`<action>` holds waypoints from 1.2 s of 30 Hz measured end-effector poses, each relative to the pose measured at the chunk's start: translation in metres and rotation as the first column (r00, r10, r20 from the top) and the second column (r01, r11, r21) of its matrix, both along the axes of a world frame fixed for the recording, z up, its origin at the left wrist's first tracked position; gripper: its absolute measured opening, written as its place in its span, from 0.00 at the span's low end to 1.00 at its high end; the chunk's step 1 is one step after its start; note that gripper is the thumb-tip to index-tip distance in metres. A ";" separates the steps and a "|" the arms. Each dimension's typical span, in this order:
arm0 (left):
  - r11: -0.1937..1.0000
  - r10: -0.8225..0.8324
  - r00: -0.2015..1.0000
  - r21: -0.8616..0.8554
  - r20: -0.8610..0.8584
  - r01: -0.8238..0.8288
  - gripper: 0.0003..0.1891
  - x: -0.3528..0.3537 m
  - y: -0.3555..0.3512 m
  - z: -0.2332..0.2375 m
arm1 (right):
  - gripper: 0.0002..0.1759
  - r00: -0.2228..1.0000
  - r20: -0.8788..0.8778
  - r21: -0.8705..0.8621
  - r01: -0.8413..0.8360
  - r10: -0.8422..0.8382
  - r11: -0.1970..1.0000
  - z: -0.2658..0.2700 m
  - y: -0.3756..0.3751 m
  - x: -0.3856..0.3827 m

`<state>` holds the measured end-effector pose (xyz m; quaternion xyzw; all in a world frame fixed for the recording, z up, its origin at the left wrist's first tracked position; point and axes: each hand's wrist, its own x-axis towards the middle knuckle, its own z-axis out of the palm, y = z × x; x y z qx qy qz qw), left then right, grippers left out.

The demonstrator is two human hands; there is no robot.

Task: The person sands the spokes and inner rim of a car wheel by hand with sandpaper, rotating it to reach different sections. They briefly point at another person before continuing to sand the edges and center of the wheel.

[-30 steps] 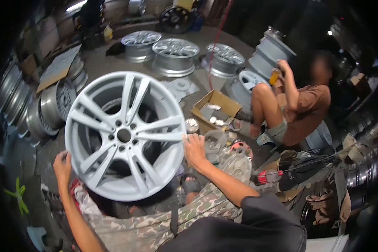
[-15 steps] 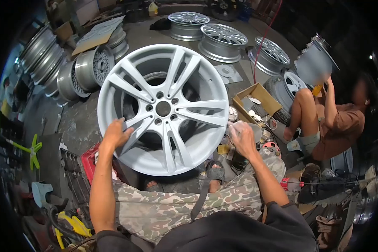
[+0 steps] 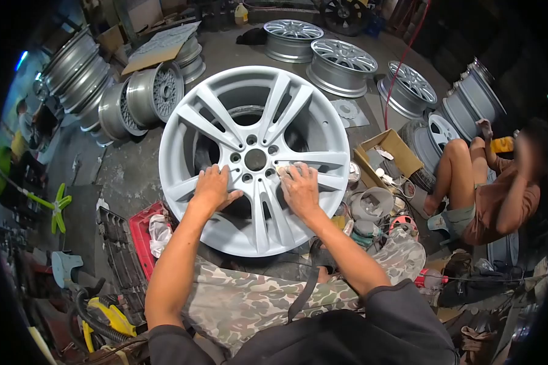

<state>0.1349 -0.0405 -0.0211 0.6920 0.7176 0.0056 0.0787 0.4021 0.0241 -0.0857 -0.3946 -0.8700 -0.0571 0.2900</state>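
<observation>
A large pale grey wheel rim [image 3: 256, 232] lies face up in front of me, with twin spokes around a dark centre hole. My left hand [image 3: 213, 188] rests on a spoke left of and below the hub, fingers spread, holding nothing. On the right, my right hand [image 3: 300, 187] presses its fingertips on a spoke beside the hub. A small yellowish piece shows at those fingertips, too small to name. Camouflage cloth [image 3: 243, 298] covers my lap below the rim.
At the right a seated person [image 3: 499, 194] has a yellow object near one hand. Silver rims [image 3: 344, 64] stand behind, more are stacked at the left [image 3: 73, 70]. An open cardboard box [image 3: 402, 159], a red tray [image 3: 141, 234] and a green star-shaped base [image 3: 59, 208] lie around.
My right hand has moved left from the rim's outer edge onto a spoke by the hub. My left hand has shifted inward toward the hub. The seated person's arms have moved, and the view has shifted.
</observation>
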 end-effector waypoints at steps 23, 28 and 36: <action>0.996 0.037 0.912 -0.088 0.408 -0.001 0.35 0.016 -0.001 0.060 | 0.09 0.900 -0.419 -0.492 -0.339 0.123 0.802 0.052 0.032 0.050; 0.996 0.024 0.930 0.073 0.367 -0.055 0.33 -0.016 0.004 0.056 | 0.14 0.941 -0.225 0.066 0.275 -0.255 0.959 0.033 0.041 0.121; 0.979 0.143 0.971 -0.170 0.193 -0.110 0.47 -0.035 0.032 0.006 | 0.16 0.972 -0.129 0.087 0.210 -0.198 0.974 -0.005 0.017 0.011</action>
